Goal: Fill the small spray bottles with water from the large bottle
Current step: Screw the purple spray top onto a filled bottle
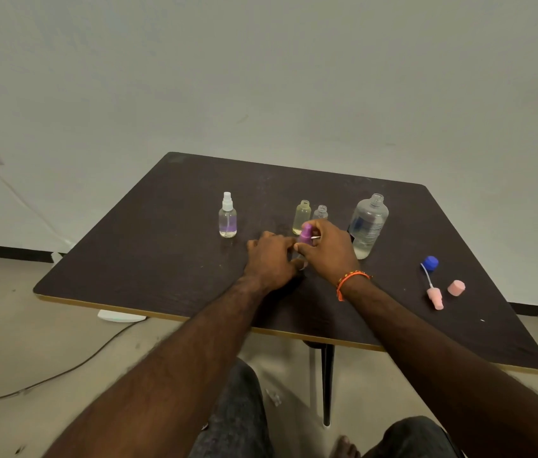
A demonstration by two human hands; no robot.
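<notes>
- Far left on the surface (148, 259) stands a capped sprayer (227, 215), filled and apparently done.
- The left hand (269, 261) rests near the middle, fingers curled round the body of a small bottle (301, 263) that is almost wholly hidden; its grip grasps that bottle and steadies it upright.
- The right hand (328, 247) arches over from the right, fingertips pinching the purple cap (305, 233) on top of that bottle; its grip is on the cap.
- My judgement: the step in hand is screwing the purple spray head on or off; which way, I cannot tell.
- Just behind the hands stand two open small bottles, a yellowish one (302, 217) and a clear one (320, 213).
- Right of them the large bottle (368, 225) stands uncapped, part full.
- Near right lie a blue cap (430, 262), a pink sprayer head (435, 297) and a pink cap (456, 287).
- Next likely needs pouring from the large bottle into the narrow open necks, slowly, to avoid spills.
</notes>
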